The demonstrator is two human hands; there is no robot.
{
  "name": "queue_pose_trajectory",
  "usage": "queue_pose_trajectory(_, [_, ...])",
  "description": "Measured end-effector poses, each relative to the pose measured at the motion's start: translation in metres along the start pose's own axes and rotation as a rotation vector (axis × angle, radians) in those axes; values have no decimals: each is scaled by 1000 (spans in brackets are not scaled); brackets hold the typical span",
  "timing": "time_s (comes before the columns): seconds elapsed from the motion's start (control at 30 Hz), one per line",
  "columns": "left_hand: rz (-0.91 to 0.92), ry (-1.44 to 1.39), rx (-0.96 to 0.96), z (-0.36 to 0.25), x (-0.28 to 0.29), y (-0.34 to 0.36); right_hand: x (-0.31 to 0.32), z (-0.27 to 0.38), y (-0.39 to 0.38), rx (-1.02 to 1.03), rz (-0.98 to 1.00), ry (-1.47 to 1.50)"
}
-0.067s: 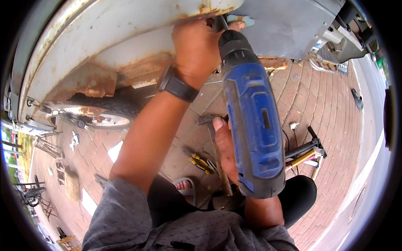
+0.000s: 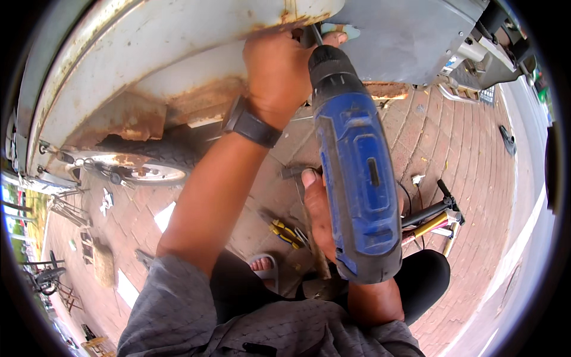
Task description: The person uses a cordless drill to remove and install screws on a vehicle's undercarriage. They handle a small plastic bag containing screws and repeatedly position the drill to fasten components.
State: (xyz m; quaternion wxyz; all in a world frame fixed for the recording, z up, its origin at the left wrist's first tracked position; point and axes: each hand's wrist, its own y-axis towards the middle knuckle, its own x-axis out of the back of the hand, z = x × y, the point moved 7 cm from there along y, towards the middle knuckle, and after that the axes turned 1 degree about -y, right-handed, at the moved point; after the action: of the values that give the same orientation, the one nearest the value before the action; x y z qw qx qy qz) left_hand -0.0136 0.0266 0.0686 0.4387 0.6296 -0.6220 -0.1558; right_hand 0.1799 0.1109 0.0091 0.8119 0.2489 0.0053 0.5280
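Observation:
My right hand (image 2: 321,217) grips a blue and black cordless drill (image 2: 363,178) behind its body, with the thumb showing at the left. A thin bit (image 2: 316,35) points from the chuck up into the gap below a rusty, pale metal body panel (image 2: 148,41), beside a grey panel (image 2: 404,41). My left hand (image 2: 276,74), a dark watch on the wrist, is curled up against that gap just left of the bit; what its fingers hold is hidden. A small pale-green piece (image 2: 348,31) lies by its fingertips at the grey panel.
Under the bodywork is a rusty-rimmed wheel (image 2: 157,172). On the brick paving (image 2: 446,131) lie yellow-handled pliers (image 2: 284,234), a hammer (image 2: 291,171), white sheets (image 2: 126,287) and a tubular frame (image 2: 431,226) with cables. My sandalled foot (image 2: 262,268) is below. A white-lined road runs at the right.
The drill has shifted very slightly up and to the left. Both hands are otherwise in almost the same places.

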Motion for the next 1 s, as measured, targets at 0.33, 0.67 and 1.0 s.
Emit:
queue_pose_trajectory(0.33, [-44, -267, 79, 6, -9, 0, 6, 5, 2, -29, -4, 2])
queue_pose_trajectory(0.67, [7, -286, 30, 10, -12, 2, 5, 16, 7, -48, -76, 14])
queue_pose_trajectory(1.0, [-15, -317, 52, 7, -11, 1, 5, 21, 12, -33, -97, 11])
